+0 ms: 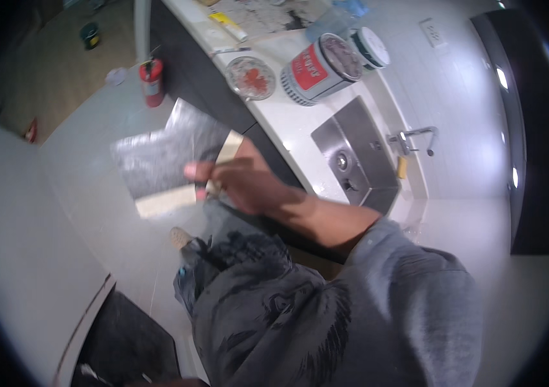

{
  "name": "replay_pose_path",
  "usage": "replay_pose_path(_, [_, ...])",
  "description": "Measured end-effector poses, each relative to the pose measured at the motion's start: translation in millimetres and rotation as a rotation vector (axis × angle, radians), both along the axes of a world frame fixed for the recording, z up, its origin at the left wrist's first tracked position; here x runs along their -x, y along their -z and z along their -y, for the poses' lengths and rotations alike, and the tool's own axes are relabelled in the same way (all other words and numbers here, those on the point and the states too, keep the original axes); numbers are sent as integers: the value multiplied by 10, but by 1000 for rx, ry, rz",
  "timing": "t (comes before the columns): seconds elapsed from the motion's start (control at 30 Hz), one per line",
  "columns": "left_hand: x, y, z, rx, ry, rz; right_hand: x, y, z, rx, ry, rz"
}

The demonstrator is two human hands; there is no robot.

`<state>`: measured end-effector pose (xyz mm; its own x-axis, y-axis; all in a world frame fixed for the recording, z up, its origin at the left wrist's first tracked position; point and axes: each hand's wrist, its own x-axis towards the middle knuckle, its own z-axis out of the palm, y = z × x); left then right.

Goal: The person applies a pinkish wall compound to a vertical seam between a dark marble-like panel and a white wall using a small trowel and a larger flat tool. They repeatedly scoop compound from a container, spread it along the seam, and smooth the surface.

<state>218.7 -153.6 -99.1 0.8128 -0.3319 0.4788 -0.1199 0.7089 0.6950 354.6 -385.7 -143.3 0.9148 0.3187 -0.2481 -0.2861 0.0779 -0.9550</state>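
Observation:
My right hand (248, 184) reaches across in front of me, its fingers closed on two flat steel scrapers. One scraper (152, 164) points left, with a cream strip along its lower edge. The other scraper (187, 126) overlaps it at an angle, its cream strip beside my knuckles. Both blades look silver-grey and a little smeared. They are held in the air over the pale floor, left of the counter. My left hand is out of view.
On the white counter (287, 122) stand a bucket (310, 74) with a red label, a round lid (250, 79) with orange smears and a white-lidded tub (371, 48). A steel sink (358, 158) with a faucet (410, 138) lies right. A red fire extinguisher (151, 82) stands on the floor.

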Motion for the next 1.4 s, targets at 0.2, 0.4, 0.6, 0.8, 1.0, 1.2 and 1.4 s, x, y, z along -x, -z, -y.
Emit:
replay_pose_path(0.2, [-85,142,-40,50,124,-48,291,307,-323,-65,262,-418])
replay_pose_path(0.4, [118,83,-27,108,144,-41,284,-129,-366,-187,121,-198])
replay_pose_path(0.6, [515,-118,-166,189,68,-50,448,169,-7,3,211,-241])
replay_pose_path(0.8, [954,-321,187,583,-2,-51,510,318,169,127,429,-226])
replay_pose_path(1.0, [802,-426,189,715,-82,-22,408,-43,69,116,397,-149])
replay_pose_path(1.2, [833,-328,-190,505,100,115,472,-304,-164,43,318,-61])
replay_pose_path(1.4, [952,-250,143,554,86,67,460,-222,-57,89,318,-89])
